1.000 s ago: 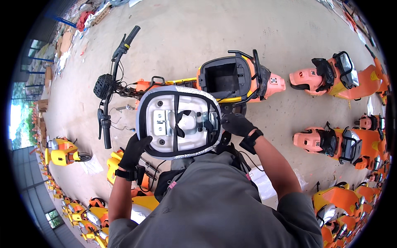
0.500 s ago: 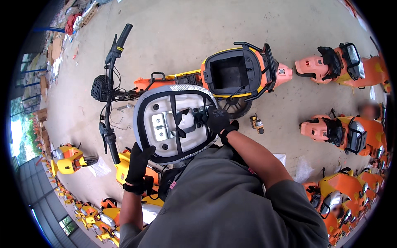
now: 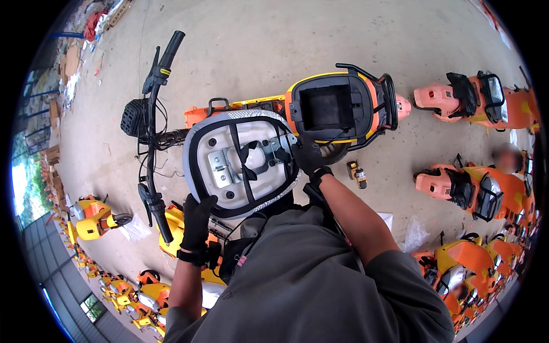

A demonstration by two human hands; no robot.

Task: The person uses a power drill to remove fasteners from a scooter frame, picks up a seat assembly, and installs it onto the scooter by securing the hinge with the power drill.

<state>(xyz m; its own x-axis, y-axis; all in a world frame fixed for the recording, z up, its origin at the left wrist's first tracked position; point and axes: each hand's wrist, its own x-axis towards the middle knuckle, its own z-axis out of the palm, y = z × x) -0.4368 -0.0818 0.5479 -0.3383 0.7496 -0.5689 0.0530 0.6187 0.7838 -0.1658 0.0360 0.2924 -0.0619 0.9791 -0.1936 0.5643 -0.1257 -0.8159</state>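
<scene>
Seat (image 3: 261, 183) turned counterclockwise | left hand (image 3: 197, 224) gripping it | right hand (image 3: 309, 156) at bracket (image 3: 284, 143)

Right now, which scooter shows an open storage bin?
The orange-and-yellow scooter standing crosswise just beyond the upturned seat: its black storage bin gapes uncovered; none of the others visibly shows that.

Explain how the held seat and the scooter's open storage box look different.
The seat shows a pale, strapped underside, while the storage box is black inside. The left hand grips the seat; the storage box sits in the scooter. Both have rounded outlines.
</scene>
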